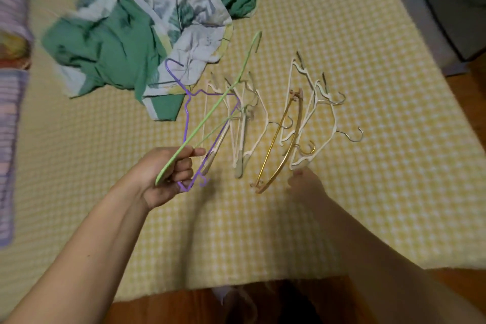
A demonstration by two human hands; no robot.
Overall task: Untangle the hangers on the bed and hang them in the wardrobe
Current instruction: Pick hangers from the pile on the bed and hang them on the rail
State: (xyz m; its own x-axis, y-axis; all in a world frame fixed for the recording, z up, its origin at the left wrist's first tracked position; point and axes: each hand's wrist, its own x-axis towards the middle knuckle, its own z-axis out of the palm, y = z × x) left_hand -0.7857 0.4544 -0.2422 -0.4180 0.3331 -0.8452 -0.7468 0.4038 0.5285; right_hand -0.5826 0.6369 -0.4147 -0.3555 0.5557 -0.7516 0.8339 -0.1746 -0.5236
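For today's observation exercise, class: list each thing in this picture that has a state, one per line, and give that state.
left hand: grips the green and purple hangers
right hand: touching the white hangers' lower end
green hanger: lifted, tilted
purple hanger: held at its lower end
white hangers: heaped on the bed, overlapping
gold hanger: lying among the white ones
green patterned cloth: crumpled
bed: covered in yellow check

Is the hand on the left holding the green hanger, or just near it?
Touching. In the head view the left hand has its fingers curled round one end of the green hanger, which is lifted above the other hangers.
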